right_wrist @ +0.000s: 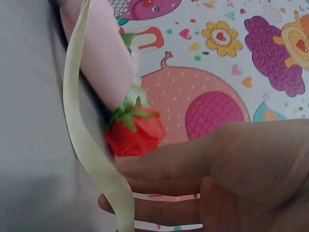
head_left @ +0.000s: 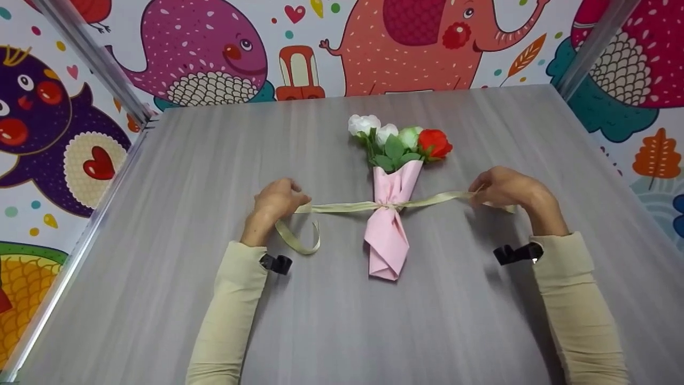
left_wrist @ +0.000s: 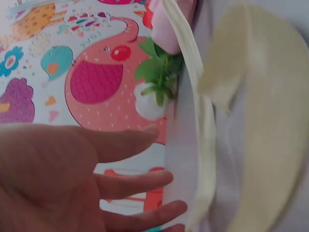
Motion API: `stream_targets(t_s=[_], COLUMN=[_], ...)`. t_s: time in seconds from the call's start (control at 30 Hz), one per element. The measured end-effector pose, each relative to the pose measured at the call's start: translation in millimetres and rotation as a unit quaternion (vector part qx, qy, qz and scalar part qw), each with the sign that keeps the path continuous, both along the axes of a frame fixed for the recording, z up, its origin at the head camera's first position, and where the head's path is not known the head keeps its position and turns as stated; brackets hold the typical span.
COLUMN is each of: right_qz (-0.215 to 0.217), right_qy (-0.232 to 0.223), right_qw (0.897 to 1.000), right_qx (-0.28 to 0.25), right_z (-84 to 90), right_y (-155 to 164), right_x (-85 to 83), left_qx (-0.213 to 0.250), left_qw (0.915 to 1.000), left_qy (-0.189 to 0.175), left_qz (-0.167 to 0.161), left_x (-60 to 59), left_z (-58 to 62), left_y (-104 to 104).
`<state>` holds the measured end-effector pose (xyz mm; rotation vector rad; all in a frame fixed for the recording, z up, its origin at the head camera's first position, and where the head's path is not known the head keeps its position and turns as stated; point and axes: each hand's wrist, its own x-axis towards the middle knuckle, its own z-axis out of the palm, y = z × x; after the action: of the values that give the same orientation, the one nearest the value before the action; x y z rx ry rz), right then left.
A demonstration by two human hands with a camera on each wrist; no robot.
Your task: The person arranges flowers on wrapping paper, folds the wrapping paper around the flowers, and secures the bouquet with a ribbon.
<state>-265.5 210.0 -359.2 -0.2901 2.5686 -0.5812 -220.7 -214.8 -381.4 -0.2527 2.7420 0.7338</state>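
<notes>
**Ribbon pulled both ways round a wrapped posy**

Centre of the head view: small bouquet [head_left: 393, 182] flat on the grey worktop [head_left: 187, 160], heads toward the top of the frame, pink wrapper [head_left: 387, 235] tapering toward the bottom. It lies flat so the wrap stays put while both hands work the tie. One red flower [head_left: 434, 143] sits at the right of the bunch, white ones [head_left: 363, 124] at the left.

Pale green ribbon [head_left: 347, 206] crosses the wrapper's narrow waist, knotted or crossed there (too small to tell which), and runs out level to each side, so the pull looks even and squeezes the paper in.

Left hand [head_left: 275, 202], centre-left: grip on the ribbon's left end, fingers curled toward it in the head view; the left wrist view shows fingers fairly straight beside the ribbon [left_wrist: 203, 145], so how tight is unclear. Spare ribbon loops below that hand.

Right hand [head_left: 505, 187], centre-right: fingers closed on the right end; the right wrist view shows the ribbon [right_wrist: 91, 145] running into them. Short tail sticks out past it.

Cartoon animal wall [head_left: 214, 59] along the top.
</notes>
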Motion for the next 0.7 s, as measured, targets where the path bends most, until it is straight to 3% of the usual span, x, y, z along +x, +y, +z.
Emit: stream_targets(t_s=[0.2, 0.3, 0.5, 0.7], right_qz=[-0.003, 0.018, 0.066, 0.087], right_qy=[0.018, 0.055, 0.106, 0.134], right_qw=[1.000, 0.998, 0.992, 0.986], right_qx=[0.005, 0.010, -0.026, -0.039], right_z=[9.0, 7.5, -8.3, -24.6], right_y=[-18.4, -30.4, -53.5, -64.4], right_x=[8.1, 12.8, 15.6, 13.4], left_qx=[0.025, 0.028, 0.040, 0.058], left_qw=[0.9987, 0.9977, 0.9949, 0.9919], left_qy=[0.013, 0.021, 0.028, 0.047], left_qz=[-0.043, -0.059, -0.088, -0.103], left_x=[3.5, 4.0, 2.1, -0.4], left_z=[8.4, 9.8, 7.4, 1.2], left_y=[21.5, 32.9, 59.4, 79.9])
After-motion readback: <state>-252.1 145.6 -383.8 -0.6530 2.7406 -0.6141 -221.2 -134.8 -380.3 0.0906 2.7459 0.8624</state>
